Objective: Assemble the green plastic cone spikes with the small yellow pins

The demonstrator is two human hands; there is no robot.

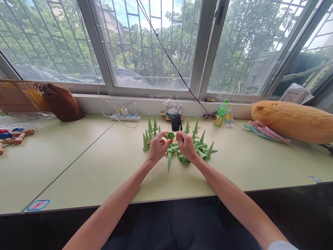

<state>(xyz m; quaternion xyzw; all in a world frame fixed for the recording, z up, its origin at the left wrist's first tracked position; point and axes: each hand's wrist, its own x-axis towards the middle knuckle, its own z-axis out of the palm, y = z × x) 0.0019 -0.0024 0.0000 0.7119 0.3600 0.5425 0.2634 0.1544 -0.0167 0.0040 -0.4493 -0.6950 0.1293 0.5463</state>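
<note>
My left hand [156, 147] is closed around a green plastic watering spike [170, 135], its round open end turned toward me. Close beside it, my right hand [185, 144] is pinched shut; whatever sits between its fingertips is hidden. Under and around both hands lie loose green spikes [169, 159] and hollow green pieces [181, 158]. Several spikes with small yellow-orange valves stand upright behind, in a left group [149, 124] and a right group [195, 127].
Behind the pile are a dark phone [176, 122] and crumpled clear plastic [173, 107]. A power strip [126, 117] lies left of them, a green-capped bottle [221, 113] right. Farther out are a brown pouch [62, 102], wooden toys [18, 138] and a tan plush cushion [292, 119].
</note>
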